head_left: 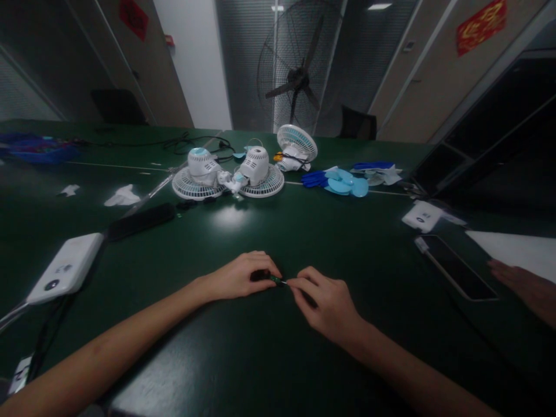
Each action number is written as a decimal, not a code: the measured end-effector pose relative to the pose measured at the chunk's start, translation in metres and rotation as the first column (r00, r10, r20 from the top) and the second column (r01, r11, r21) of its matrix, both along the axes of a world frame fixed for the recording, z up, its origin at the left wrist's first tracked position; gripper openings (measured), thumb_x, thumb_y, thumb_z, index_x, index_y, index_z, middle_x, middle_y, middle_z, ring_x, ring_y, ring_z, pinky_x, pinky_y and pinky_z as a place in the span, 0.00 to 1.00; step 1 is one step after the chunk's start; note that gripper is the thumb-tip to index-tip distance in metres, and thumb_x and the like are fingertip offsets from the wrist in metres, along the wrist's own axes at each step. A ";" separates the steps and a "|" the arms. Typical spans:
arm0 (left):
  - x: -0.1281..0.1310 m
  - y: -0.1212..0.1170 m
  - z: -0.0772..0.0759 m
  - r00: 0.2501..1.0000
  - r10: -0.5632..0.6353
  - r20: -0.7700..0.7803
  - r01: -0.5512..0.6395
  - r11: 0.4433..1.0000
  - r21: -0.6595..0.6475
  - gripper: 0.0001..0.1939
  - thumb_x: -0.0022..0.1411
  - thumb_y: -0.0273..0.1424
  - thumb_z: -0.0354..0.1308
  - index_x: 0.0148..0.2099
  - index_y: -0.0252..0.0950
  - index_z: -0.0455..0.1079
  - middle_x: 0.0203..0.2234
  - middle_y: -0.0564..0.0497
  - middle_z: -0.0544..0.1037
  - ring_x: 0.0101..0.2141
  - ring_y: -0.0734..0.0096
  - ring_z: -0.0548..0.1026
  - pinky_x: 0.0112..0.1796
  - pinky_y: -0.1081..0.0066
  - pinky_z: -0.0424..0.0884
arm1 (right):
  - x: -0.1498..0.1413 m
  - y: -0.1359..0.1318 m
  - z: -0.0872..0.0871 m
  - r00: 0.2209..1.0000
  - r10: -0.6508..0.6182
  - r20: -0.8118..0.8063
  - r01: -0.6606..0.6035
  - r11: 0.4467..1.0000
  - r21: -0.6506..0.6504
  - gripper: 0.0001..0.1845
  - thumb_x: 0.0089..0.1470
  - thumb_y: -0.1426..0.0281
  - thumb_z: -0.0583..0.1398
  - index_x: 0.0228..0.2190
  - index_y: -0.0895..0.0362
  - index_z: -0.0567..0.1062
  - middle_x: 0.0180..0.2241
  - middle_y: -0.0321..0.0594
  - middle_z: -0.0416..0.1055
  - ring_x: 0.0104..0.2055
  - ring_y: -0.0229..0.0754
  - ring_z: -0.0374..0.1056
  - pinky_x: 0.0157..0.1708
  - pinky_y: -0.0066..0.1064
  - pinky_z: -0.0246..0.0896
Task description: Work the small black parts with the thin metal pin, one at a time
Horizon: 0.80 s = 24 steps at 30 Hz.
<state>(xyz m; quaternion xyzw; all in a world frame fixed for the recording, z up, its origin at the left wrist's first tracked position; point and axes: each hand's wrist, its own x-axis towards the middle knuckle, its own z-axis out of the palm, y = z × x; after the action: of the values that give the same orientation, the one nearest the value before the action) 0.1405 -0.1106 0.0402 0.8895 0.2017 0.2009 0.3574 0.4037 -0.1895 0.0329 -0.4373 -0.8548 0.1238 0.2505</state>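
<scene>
My left hand point(247, 275) is closed in a pinch just above the dark green table, around a small green piece point(275, 280) with a thin shiny shaft. That shaft points right, toward my right hand point(324, 298), whose thumb and fingertips are pinched together at its end. The two hands almost meet, with only the short shaft showing between them. Most of the green piece is hidden by my left fingers, and it is too small to tell its exact kind.
Beyond my hands lie small white fans point(258, 168) and blue gloves point(315, 178) with light-blue fan blades point(347, 184). White devices lie at left point(65, 266) and right point(421, 216). A phone point(456, 266) rests near another person's hand point(525, 289). A large floor fan point(297, 78) stands behind.
</scene>
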 end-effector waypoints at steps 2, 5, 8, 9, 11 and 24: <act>0.000 0.001 0.001 1.000 -0.005 -0.001 0.005 1.000 0.002 0.09 0.73 0.32 0.62 0.54 0.38 0.76 0.45 0.47 0.81 0.46 0.62 0.77 0.51 0.61 0.70 | 0.000 0.000 0.000 1.000 -0.013 0.008 0.013 1.000 -0.006 0.12 0.67 0.75 0.60 0.48 0.55 0.80 0.44 0.41 0.76 0.35 0.37 0.73 0.31 0.25 0.69; 0.000 0.001 0.001 1.000 -0.007 -0.004 0.007 1.000 0.005 0.09 0.73 0.31 0.63 0.54 0.38 0.76 0.45 0.47 0.81 0.46 0.63 0.77 0.51 0.62 0.70 | 0.000 0.000 0.000 1.000 0.002 0.011 -0.002 1.000 0.012 0.12 0.67 0.75 0.59 0.48 0.55 0.81 0.43 0.41 0.76 0.34 0.36 0.72 0.30 0.25 0.68; 0.001 0.000 0.001 1.000 -0.014 -0.006 0.014 1.000 0.010 0.10 0.73 0.31 0.63 0.54 0.38 0.76 0.45 0.46 0.81 0.47 0.62 0.77 0.51 0.61 0.70 | 0.001 0.000 -0.002 1.000 0.028 0.008 -0.028 0.999 0.036 0.12 0.68 0.74 0.59 0.49 0.56 0.80 0.43 0.41 0.76 0.34 0.36 0.72 0.30 0.25 0.67; 0.002 -0.001 0.001 1.000 -0.024 -0.007 0.024 1.000 0.009 0.09 0.73 0.31 0.63 0.54 0.39 0.76 0.45 0.46 0.81 0.47 0.62 0.77 0.51 0.61 0.70 | 0.001 0.000 -0.003 0.999 0.035 0.005 -0.035 0.998 0.047 0.12 0.69 0.74 0.58 0.49 0.56 0.80 0.43 0.41 0.76 0.33 0.36 0.72 0.30 0.26 0.67; 0.004 -0.003 0.001 0.999 -0.043 -0.008 0.043 0.999 0.002 0.09 0.73 0.32 0.63 0.54 0.39 0.76 0.45 0.46 0.82 0.47 0.62 0.77 0.51 0.61 0.70 | 0.002 -0.001 -0.004 0.999 0.047 0.001 -0.047 0.996 0.071 0.12 0.69 0.74 0.57 0.48 0.56 0.80 0.42 0.41 0.76 0.33 0.36 0.72 0.30 0.26 0.67; 0.008 -0.006 0.007 0.997 -0.035 -0.067 0.034 0.999 -0.010 0.17 0.72 0.31 0.64 0.60 0.39 0.73 0.46 0.45 0.81 0.46 0.60 0.76 0.49 0.61 0.70 | 0.000 0.001 -0.004 1.000 -0.016 -0.013 0.017 0.996 0.084 0.12 0.70 0.73 0.57 0.48 0.56 0.80 0.43 0.42 0.77 0.35 0.37 0.75 0.32 0.26 0.70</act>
<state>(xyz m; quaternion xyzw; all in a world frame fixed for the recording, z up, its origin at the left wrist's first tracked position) 0.1480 -0.1164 0.0468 0.8974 0.1990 0.1640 0.3580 0.4033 -0.1887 0.0289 -0.4324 -0.8542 0.0882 0.2750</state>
